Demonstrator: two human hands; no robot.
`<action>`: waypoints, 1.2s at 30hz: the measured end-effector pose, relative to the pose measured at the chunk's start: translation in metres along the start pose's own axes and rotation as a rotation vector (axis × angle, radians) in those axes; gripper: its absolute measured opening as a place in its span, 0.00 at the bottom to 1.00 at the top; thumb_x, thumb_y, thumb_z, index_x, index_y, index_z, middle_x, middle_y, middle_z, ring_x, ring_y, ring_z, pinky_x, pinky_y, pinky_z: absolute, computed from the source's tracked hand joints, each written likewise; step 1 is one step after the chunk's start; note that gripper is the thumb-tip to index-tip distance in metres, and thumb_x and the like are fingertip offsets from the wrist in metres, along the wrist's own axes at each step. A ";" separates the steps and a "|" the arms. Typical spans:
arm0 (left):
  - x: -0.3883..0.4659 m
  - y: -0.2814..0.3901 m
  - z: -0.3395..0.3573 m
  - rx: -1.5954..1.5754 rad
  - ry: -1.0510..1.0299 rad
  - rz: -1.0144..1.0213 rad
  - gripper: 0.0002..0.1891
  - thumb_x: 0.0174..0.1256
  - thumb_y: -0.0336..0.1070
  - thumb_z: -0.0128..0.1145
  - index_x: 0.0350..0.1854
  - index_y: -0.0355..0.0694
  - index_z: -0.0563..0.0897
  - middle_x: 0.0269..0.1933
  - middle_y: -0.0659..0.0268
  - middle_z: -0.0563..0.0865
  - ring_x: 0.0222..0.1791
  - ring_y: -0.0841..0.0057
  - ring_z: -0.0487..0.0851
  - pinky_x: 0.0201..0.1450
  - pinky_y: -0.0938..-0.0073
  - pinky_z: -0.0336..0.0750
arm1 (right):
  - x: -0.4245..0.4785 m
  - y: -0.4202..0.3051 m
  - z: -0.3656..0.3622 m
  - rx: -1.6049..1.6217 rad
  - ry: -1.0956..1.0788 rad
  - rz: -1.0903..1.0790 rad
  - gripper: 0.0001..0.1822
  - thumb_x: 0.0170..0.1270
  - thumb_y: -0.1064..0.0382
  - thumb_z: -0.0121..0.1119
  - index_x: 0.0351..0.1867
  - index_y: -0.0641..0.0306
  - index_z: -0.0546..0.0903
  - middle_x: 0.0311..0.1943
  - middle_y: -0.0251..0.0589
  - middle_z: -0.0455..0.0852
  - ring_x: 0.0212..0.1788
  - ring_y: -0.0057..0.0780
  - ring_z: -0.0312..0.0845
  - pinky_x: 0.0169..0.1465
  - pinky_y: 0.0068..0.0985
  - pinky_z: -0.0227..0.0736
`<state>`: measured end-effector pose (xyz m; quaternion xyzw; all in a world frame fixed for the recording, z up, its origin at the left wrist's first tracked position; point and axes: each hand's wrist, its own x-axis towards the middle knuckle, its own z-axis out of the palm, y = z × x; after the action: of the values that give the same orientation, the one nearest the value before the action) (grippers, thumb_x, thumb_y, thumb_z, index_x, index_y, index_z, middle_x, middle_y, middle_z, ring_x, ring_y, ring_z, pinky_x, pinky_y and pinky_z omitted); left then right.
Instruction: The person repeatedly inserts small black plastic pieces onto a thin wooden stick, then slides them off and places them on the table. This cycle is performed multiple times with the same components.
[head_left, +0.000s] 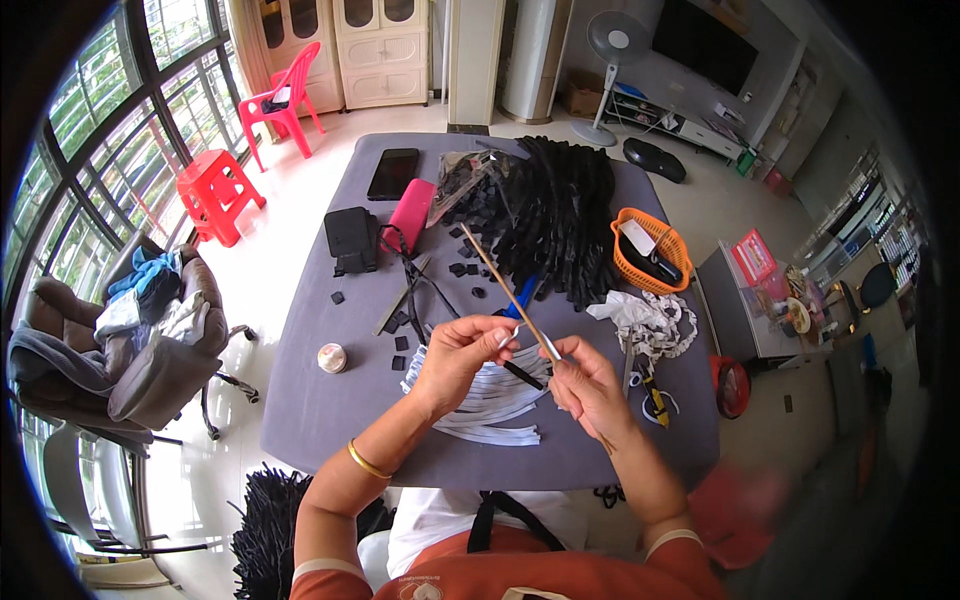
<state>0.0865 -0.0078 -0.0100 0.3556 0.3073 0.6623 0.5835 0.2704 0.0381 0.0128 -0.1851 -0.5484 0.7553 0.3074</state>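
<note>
My right hand (592, 390) grips a thin wooden stick (496, 271) that slants up to the left across the table. A narrow white strip (550, 346) lies against the stick at my right fingertips. My left hand (466, 358) pinches a small white end close to the stick; whether it belongs to the same strip I cannot tell. Below both hands a fanned bundle of pale white strips (487, 431) lies on the grey-covered table (315, 420). A black rod-like piece (523, 375) rests over the bundle. Behind the stick is a blue object (523, 297), partly hidden.
A big pile of black fabric strips (566, 217) covers the table's far side, with small black squares (459, 268) scattered beside it. An orange basket (651, 251), crumpled white material (645, 322) and a yellow cutter (658, 405) lie right. A small round jar (331, 358) stands left.
</note>
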 end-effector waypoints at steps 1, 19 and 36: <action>0.000 -0.001 -0.002 -0.035 0.050 -0.011 0.15 0.58 0.32 0.56 0.48 0.36 0.76 0.31 0.67 0.81 0.31 0.85 0.77 0.35 0.85 0.71 | 0.001 0.002 0.001 0.002 -0.004 0.007 0.09 0.65 0.65 0.46 0.43 0.66 0.71 0.14 0.25 0.65 0.11 0.08 0.54 0.17 0.08 0.48; 0.005 0.001 -0.001 0.025 0.232 0.008 0.10 0.60 0.34 0.54 0.39 0.32 0.79 0.31 0.63 0.83 0.29 0.80 0.80 0.34 0.83 0.74 | -0.001 0.015 -0.001 0.024 0.039 0.017 0.10 0.65 0.65 0.45 0.45 0.66 0.70 0.13 0.24 0.65 0.11 0.08 0.55 0.17 0.09 0.50; 0.009 0.029 -0.019 -0.043 0.271 -0.048 0.10 0.60 0.36 0.54 0.34 0.32 0.79 0.22 0.69 0.80 0.21 0.87 0.75 0.25 0.88 0.69 | -0.047 0.010 -0.021 -0.522 -0.002 0.016 0.10 0.62 0.69 0.49 0.45 0.65 0.73 0.14 0.24 0.69 0.12 0.07 0.59 0.15 0.10 0.52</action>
<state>0.0537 -0.0023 0.0045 0.2430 0.3774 0.6965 0.5598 0.3152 0.0198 -0.0060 -0.2618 -0.7234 0.5909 0.2427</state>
